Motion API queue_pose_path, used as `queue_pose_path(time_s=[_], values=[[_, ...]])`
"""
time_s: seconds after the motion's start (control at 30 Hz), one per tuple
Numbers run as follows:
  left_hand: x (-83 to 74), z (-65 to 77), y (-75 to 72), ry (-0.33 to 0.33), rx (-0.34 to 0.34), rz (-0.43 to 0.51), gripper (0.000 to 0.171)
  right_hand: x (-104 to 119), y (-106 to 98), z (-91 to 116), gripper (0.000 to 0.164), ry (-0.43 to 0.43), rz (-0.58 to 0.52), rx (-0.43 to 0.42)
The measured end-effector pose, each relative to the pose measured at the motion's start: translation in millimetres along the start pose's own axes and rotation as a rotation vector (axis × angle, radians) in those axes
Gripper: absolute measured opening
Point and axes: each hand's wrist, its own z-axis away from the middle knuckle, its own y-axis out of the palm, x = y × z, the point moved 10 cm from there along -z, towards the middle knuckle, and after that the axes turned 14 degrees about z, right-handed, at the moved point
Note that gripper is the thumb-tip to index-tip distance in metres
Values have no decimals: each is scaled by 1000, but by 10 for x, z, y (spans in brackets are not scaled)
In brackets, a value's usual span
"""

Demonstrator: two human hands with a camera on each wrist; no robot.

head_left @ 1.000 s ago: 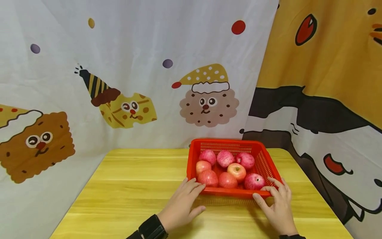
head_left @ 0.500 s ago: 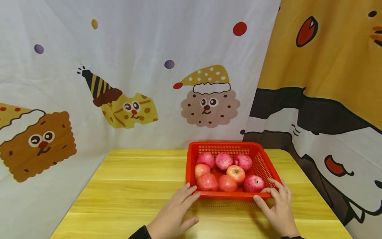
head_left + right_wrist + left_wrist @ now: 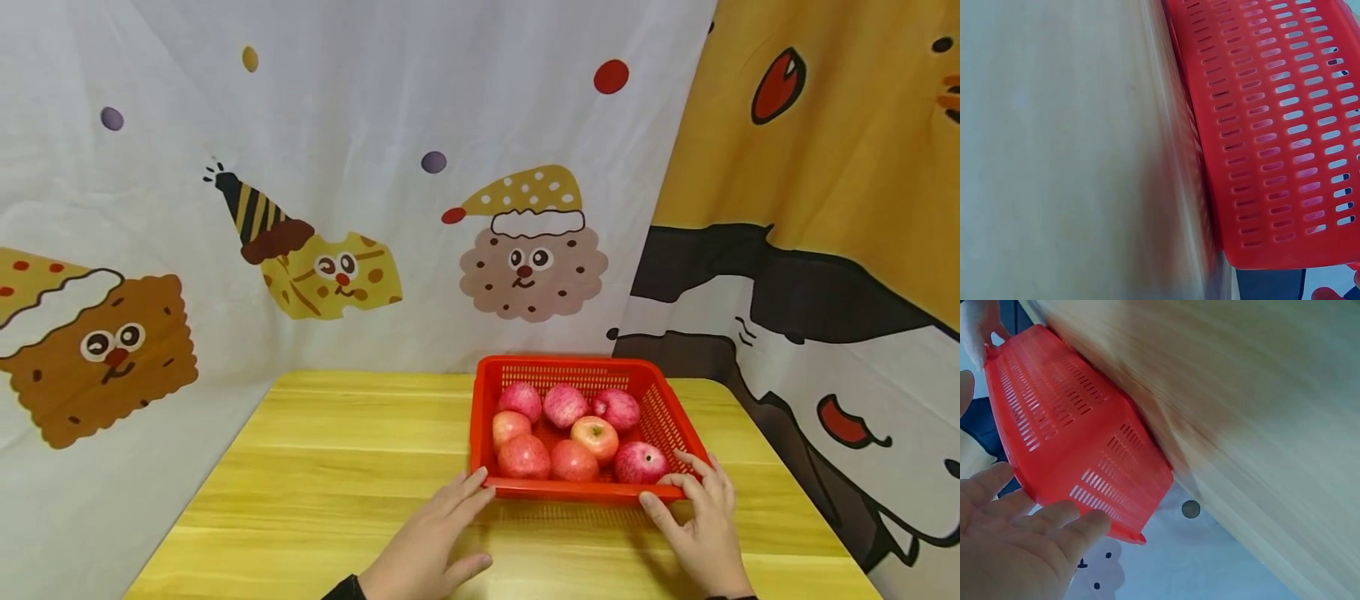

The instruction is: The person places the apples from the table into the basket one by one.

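Note:
A red plastic basket (image 3: 570, 490) with slotted walls stands on the wooden table, holding several apples (image 3: 573, 460). Most apples are pinkish red; one paler yellow-red apple (image 3: 595, 439) lies stem up near the middle. My left hand (image 3: 431, 533) is at the basket's front left corner, fingers extended and fingertips at the rim, thumb held away. The left wrist view shows these straight fingers (image 3: 1054, 525) against the basket's outer wall. At the front right corner, my right hand (image 3: 697, 521) grips the rim, thumb outside and fingers curled over it. The right wrist view mostly shows slotted wall (image 3: 1272, 125).
The yellow wood-grain table (image 3: 337, 458) extends to the left of the basket. Behind it hangs a white curtain (image 3: 360, 108) with cartoon prints, close to the basket's far side. A yellow, black and white printed curtain (image 3: 847, 283) hangs along the right.
My left hand has slid back and left, from over the front rim to the corner. The basket appears slightly lower in the view. My right hand keeps its grip, and the head view has shifted slightly.

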Motion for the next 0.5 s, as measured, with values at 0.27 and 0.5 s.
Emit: queue_pose_path(time_s=[0.27,0.5], values=[[380,191,-301,-162,-7,24,80,-23,-26,-37,32,-33,31,103],[1022,514,-1020,-263,-227,-114,86,-389,-338,-219,80,-47,154,267]])
